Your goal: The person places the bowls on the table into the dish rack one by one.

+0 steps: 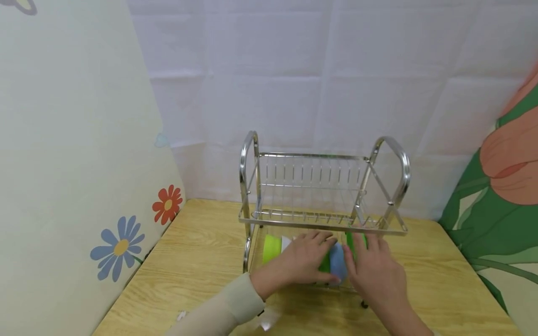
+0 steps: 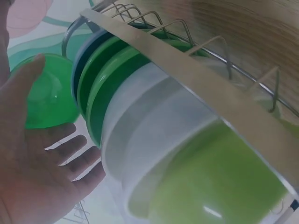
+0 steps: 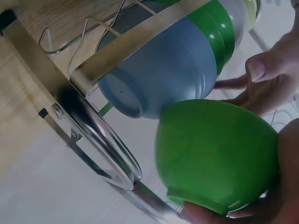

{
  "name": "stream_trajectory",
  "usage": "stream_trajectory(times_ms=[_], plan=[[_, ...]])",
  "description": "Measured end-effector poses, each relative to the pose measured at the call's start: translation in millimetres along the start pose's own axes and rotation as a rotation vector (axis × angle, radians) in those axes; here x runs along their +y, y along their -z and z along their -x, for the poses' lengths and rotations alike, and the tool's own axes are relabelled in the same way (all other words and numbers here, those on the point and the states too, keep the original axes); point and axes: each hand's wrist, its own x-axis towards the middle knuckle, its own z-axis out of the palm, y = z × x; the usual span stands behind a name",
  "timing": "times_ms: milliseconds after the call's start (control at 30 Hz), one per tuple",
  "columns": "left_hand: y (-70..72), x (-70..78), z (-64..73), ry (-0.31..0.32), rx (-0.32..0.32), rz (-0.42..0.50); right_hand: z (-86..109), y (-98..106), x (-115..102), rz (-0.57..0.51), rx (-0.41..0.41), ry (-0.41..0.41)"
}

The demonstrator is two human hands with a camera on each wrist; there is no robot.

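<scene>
My right hand [image 1: 378, 275] grips a green bowl [image 3: 215, 149], its fingers round the base and lower side. This bowl is tilted, close beside the outer blue bowl [image 3: 163, 70] in the lower rack tier. My left hand [image 1: 300, 261] is in front of the row, fingers spread and thumb apart, nearest the blue bowl and the green bowls [image 2: 110, 77] behind it. In the left wrist view, the held green bowl shows beyond its thumb. White bowls [image 2: 135, 121] and a yellow-green bowl [image 1: 272, 247] fill the left end of the row, all on their sides.
A two-tier chrome dish rack [image 1: 323, 227] stands on a wood-grain table [image 1: 201, 242]. Its front bar [image 2: 154, 51] runs along the bowls, and wire dividers [image 2: 215, 44] rise behind them. Curved side frames flank the upper tier. A white cloth [image 1: 294, 93] hangs behind.
</scene>
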Motion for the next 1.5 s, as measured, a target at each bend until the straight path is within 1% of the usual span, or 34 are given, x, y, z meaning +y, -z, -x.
stream_trajectory(times_ms=[67,167,200,267,300,367,533,667,767,900,967,1100,1167,1233,1267,1433,1500], plan=[[-0.5,0.2,-2.0,-0.008,-0.006,-0.019,-1.5,-3,0,0.019,0.004,0.062],[-1.7,-0.1,-3.7,-0.016,-0.013,-0.044,-4.2,-10,-1,0.047,0.067,0.162],[-2.1,-0.2,-4.2,-0.018,-0.016,-0.051,-5.5,-12,-1,0.059,0.090,0.186],[-3.1,0.0,-5.8,-0.014,-0.021,-0.054,-8.6,-13,-2,0.070,0.112,0.202],[-3.6,0.5,-6.8,-0.011,-0.027,-0.058,-10.3,-13,-3,0.073,0.106,0.197],[-5.1,1.6,-9.4,-0.003,-0.035,-0.060,-13.9,-12,-6,0.073,0.069,0.179],[-8.3,5.5,-15.4,0.008,-0.063,-0.066,-20.5,-7,-8,0.095,-0.054,0.127],[-10.0,7.1,-16.5,0.017,-0.084,-0.060,-19.8,-6,-6,0.090,-0.149,0.092],[-12.3,7.7,-14.4,0.011,-0.071,-0.074,-15.4,-8,-5,0.066,-0.177,0.075],[-14.3,7.5,-11.6,-0.006,-0.038,-0.109,-11.5,-12,-4,0.051,-0.150,0.075],[-14.1,6.7,-10.7,-0.004,-0.046,-0.101,-11.1,-14,-3,0.049,-0.166,0.075],[-13.4,5.0,-8.2,0.011,-0.081,-0.054,-11.7,-20,-2,0.055,-0.245,0.058],[-13.2,4.0,-7.0,0.019,-0.091,-0.038,-11.7,-24,0,0.058,-0.265,0.049],[-12.8,3.1,-5.6,0.019,-0.097,-0.033,-11.1,-29,1,0.054,-0.257,0.047],[-12.5,2.4,-4.8,0.017,-0.098,-0.037,-10.6,-32,2,0.054,-0.239,0.057],[-10.1,-1.5,1.5,0.013,-0.109,-0.039,-6.2,-48,6,0.054,-0.116,0.156],[-8.2,-2.8,3.9,0.017,-0.113,-0.031,-3.7,-54,7,0.064,-0.085,0.186]])
